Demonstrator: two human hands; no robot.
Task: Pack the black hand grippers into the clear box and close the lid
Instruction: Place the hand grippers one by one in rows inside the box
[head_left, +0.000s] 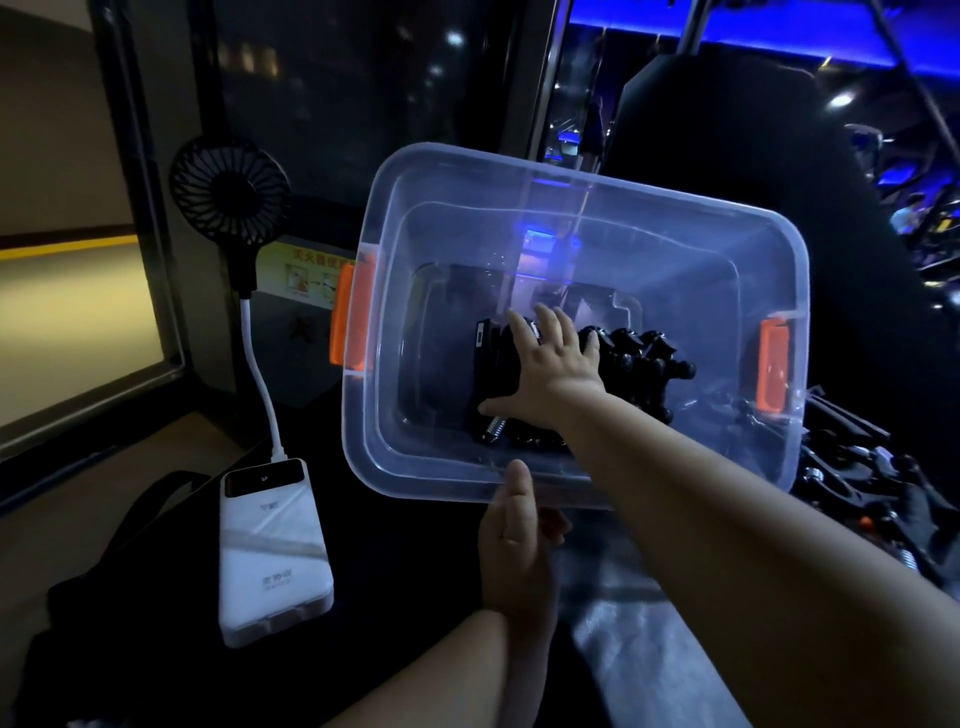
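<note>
My right hand (550, 364) lies flat, fingers (546, 323) spread, pressing the grippers (644, 358) in the box (571, 179); left hand (514, 540) pinches its 6 o'clock rim; loose pile (857, 483) outside at 4 o'clock, nearer my right.

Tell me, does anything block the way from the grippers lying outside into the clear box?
Nothing visible does: the clear box has no lid on, and the outside grippers lie just right of it.

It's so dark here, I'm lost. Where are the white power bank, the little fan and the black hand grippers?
white power bank (274, 558): head view, middle of its top face.
little fan (230, 190): head view, centre hub of its grille.
black hand grippers (644, 356): head view, the knobbed handles of the pile.
</note>
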